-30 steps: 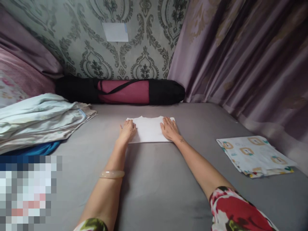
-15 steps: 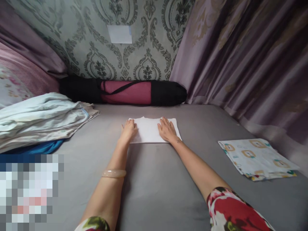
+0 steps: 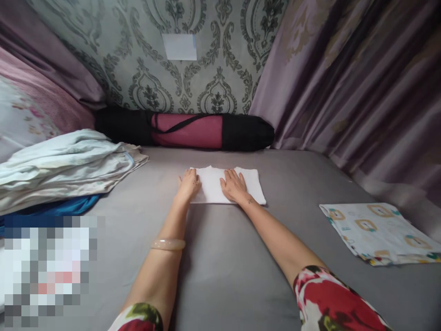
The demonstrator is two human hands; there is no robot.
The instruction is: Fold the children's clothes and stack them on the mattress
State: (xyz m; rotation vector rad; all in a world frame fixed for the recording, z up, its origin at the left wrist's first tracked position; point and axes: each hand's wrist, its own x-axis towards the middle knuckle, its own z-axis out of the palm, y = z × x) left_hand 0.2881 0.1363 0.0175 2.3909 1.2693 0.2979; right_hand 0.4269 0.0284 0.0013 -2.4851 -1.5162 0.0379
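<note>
A folded white cloth [image 3: 212, 186] lies flat on the grey bed sheet [image 3: 220, 257], its long side running left to right. My left hand [image 3: 190, 184] rests at the cloth's left end, palm down, thumb apart from the fingers. Pressed flat on the cloth right of its middle is my right hand [image 3: 234, 185], fingers stretched out and pointing away from me. Neither hand grips anything. The palms hide parts of the cloth beneath them.
To the right lies a folded patterned cloth [image 3: 386, 230]. Heaped pale fabric [image 3: 69, 165] sits on the left, over a blue cloth [image 3: 65, 205]. Along the patterned wall rests a long black and maroon bag [image 3: 188, 131]. Purple curtains [image 3: 310, 92] hang at the right.
My right hand has slid left across the white cloth, away from its right end. My left hand stays at the left end. The whole view has shifted slightly.
</note>
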